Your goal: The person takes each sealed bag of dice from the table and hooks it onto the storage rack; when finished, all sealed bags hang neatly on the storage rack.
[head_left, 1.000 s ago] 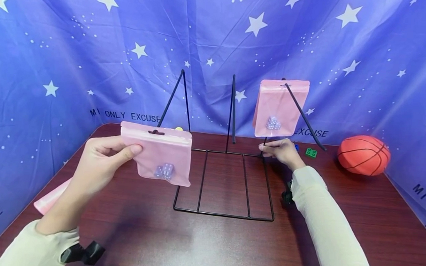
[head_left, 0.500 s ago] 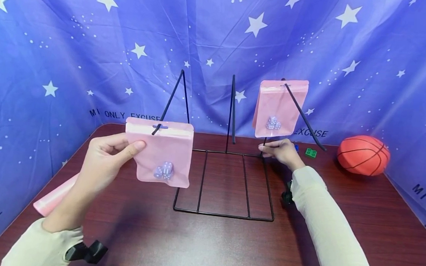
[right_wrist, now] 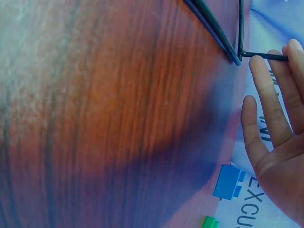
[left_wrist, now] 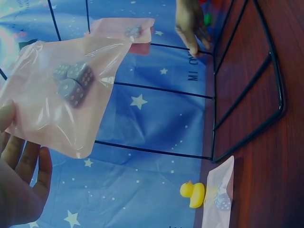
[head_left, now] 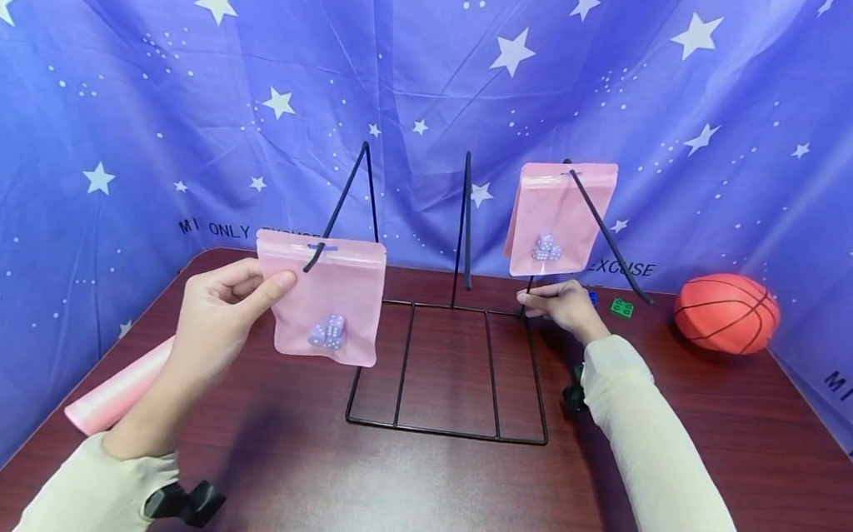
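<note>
My left hand [head_left: 214, 329] pinches a pink zip pouch [head_left: 348, 302] by its left edge, thumb in front. Several dice [left_wrist: 73, 85] show through the pouch. The left prong of a black wire display rack [head_left: 446, 431] passes through the pouch's hang hole, its tip poking out in front. My right hand [head_left: 562, 303] holds the rack's right upright low down, near the base; in the right wrist view its fingers [right_wrist: 268, 99] are at the thin black wire. Above this hand, pink pouches [head_left: 544, 208] with dice hang on the right prong.
Another pink pouch [head_left: 127, 384] lies at the table's left, partly behind my left forearm. A yellow rubber duck [left_wrist: 192, 194] is near it. Beyond my right hand are a blue toy brick [right_wrist: 227, 182], a green one [head_left: 622, 307] and a red ball [head_left: 727, 313]. A starry curtain hangs behind.
My left hand has moved slightly right and up with the pouch. The left prong, behind the pouch before, now sticks out through its hang hole. My right hand has stayed at the upright.
</note>
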The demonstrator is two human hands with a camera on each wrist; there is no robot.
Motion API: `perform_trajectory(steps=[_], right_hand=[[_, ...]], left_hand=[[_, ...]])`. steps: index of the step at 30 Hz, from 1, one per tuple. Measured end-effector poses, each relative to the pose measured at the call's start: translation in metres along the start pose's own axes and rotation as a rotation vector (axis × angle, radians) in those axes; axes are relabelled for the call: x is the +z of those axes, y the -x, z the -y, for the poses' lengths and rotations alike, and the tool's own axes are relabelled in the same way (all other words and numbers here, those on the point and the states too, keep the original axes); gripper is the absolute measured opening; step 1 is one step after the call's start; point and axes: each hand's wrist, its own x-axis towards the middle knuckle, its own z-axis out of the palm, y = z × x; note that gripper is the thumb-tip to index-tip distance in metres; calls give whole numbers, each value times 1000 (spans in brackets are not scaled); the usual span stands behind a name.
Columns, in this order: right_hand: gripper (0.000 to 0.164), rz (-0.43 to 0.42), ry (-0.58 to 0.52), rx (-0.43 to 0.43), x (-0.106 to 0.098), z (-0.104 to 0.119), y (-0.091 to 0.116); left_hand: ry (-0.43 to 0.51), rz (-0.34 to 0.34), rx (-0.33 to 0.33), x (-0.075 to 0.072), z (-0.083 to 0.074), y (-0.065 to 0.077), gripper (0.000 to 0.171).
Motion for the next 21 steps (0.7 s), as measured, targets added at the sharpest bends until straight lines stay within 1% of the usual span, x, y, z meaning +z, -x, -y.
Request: perform_trajectory(steps=[4,10,14,21], right_hand=[[44,-5,-6,-5,0,-2,-1],[46,-1,14,-14,1,-1,-1],[46,-6,17,-9,1,-1,-1],[47,-14,24,-17,2,0,0]], left_hand=[[2,-23,4,3,2,-3,13],[8,-39,2,7,4,-9,19],[5,-46,3,8,5,-14,19],[-10,-51,-12,11,9,-26,16]])
